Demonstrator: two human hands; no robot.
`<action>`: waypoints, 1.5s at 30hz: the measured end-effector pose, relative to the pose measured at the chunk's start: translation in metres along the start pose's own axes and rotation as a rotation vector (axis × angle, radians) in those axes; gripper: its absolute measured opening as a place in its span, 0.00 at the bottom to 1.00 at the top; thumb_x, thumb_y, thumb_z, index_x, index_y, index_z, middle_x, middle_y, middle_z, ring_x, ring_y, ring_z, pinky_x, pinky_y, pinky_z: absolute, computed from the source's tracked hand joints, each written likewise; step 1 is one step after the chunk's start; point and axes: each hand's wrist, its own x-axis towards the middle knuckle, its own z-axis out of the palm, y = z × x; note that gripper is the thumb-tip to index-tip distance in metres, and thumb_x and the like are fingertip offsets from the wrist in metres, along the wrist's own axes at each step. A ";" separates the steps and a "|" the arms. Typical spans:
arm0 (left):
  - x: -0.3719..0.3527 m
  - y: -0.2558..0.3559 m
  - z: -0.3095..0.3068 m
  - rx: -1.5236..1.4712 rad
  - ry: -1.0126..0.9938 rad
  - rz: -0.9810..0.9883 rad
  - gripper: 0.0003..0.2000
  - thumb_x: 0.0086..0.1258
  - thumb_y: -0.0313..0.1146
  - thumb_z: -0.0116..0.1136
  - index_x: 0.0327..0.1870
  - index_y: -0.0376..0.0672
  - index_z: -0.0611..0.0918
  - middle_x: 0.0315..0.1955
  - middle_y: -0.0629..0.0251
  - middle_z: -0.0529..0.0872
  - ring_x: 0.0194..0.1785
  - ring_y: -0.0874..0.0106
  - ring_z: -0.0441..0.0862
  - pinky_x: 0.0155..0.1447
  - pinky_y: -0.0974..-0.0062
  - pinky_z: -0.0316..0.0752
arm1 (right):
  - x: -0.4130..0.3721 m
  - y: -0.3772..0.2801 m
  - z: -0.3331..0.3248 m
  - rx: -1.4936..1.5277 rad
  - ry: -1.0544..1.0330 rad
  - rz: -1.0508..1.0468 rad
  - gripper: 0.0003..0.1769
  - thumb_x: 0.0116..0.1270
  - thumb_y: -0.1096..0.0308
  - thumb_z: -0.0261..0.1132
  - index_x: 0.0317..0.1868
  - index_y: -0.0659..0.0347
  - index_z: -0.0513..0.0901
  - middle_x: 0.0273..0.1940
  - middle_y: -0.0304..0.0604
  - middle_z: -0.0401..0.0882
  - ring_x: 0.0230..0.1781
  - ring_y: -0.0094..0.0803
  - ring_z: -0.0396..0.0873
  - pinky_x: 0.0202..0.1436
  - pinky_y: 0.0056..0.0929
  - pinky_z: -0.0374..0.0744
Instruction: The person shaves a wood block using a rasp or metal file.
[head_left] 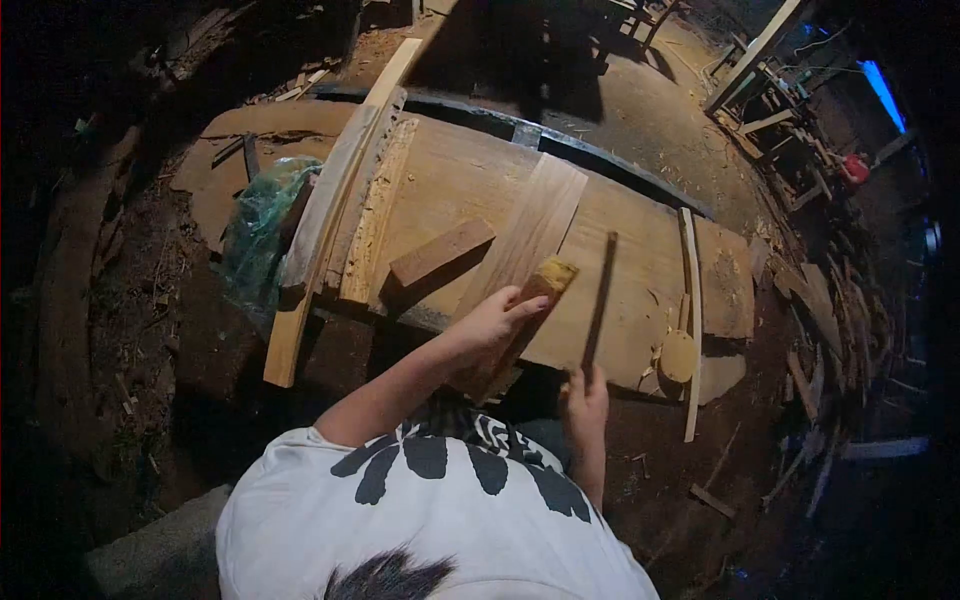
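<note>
My left hand is closed around a long wooden block, which is tilted over the front edge of the workbench, its yellowish end pointing away from me. In my right hand is a thin dark bar, gripped at its near end and pointing forward over the bench. The bar and the block are apart. Behind my left hand a pale flat board lies across the bench, and a brown wooden block rests to its left.
Long wooden strips lie at the bench's left end, beside a green plastic bag. A round wooden disc and a narrow strip are on the right of the workbench. Wood scraps litter the floor.
</note>
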 end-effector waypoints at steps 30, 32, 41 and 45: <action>-0.025 -0.048 -0.078 -0.256 0.222 -0.002 0.26 0.68 0.35 0.62 0.61 0.35 0.65 0.49 0.61 0.80 0.53 0.74 0.77 0.54 0.77 0.74 | 0.075 -0.027 0.160 0.587 -0.357 -0.091 0.13 0.70 0.64 0.62 0.48 0.58 0.69 0.31 0.33 0.72 0.28 0.20 0.73 0.30 0.20 0.74; -0.013 -0.082 -0.082 -0.341 0.235 0.141 0.25 0.68 0.36 0.61 0.61 0.36 0.66 0.48 0.62 0.80 0.52 0.74 0.78 0.54 0.76 0.74 | 0.068 -0.034 0.163 0.575 -0.342 -0.144 0.13 0.69 0.65 0.62 0.49 0.58 0.70 0.32 0.34 0.73 0.29 0.19 0.73 0.32 0.20 0.74; -0.023 -0.069 -0.077 -0.507 0.191 0.158 0.22 0.69 0.38 0.58 0.59 0.38 0.70 0.49 0.63 0.80 0.51 0.73 0.77 0.56 0.72 0.72 | 0.070 -0.032 0.160 0.007 -0.264 -0.428 0.16 0.69 0.68 0.58 0.53 0.67 0.68 0.36 0.52 0.78 0.35 0.37 0.80 0.39 0.30 0.77; -0.023 -0.058 -0.078 -0.482 0.186 0.020 0.20 0.71 0.41 0.53 0.58 0.38 0.72 0.48 0.64 0.80 0.50 0.72 0.79 0.55 0.72 0.73 | 0.091 -0.036 0.165 -0.162 -0.171 -0.671 0.16 0.67 0.67 0.57 0.49 0.70 0.68 0.41 0.64 0.75 0.42 0.61 0.76 0.45 0.44 0.75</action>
